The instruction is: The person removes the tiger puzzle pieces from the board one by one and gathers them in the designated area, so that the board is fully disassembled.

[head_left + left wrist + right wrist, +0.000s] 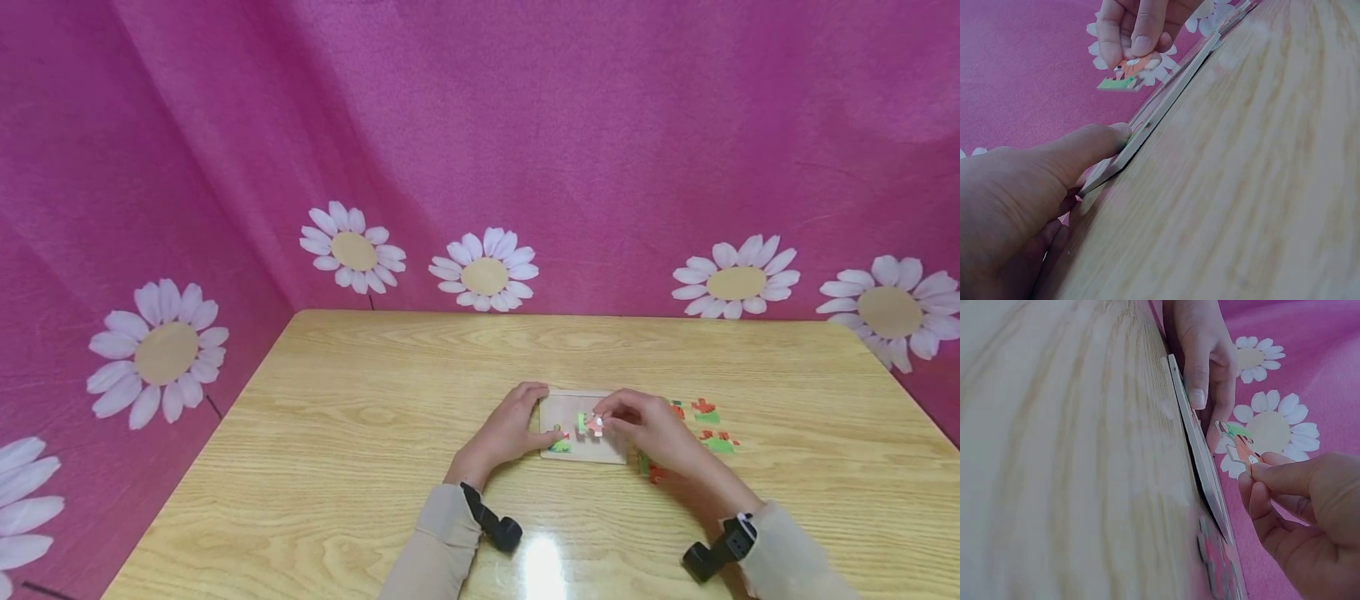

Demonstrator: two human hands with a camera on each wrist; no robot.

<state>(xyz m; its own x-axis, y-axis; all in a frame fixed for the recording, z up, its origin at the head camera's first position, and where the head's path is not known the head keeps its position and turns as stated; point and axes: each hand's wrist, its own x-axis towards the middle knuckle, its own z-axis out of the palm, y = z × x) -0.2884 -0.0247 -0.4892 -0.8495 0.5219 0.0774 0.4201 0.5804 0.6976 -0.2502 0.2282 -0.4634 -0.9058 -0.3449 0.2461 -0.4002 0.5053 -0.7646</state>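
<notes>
A shallow wooden puzzle tray [583,454] lies on the table in the head view. In its near left corner sits a puzzle piece [559,447] with green and red on it. My left hand [506,425] holds the tray at its left side, the thumb [1100,142] over the rim and the fingers toward the far corner. Above the tray, my right hand [654,427] pinches an orange, white and green puzzle piece [1244,450] between thumb and fingertips. That piece [1127,74] is tilted and apart from the tray in both wrist views.
Several loose puzzle pieces [718,442] in red and green lie right of the tray, some partly hidden by the right hand. The wood-grain table [360,400] meets a pink curtain [480,125] with white flowers along its back and left.
</notes>
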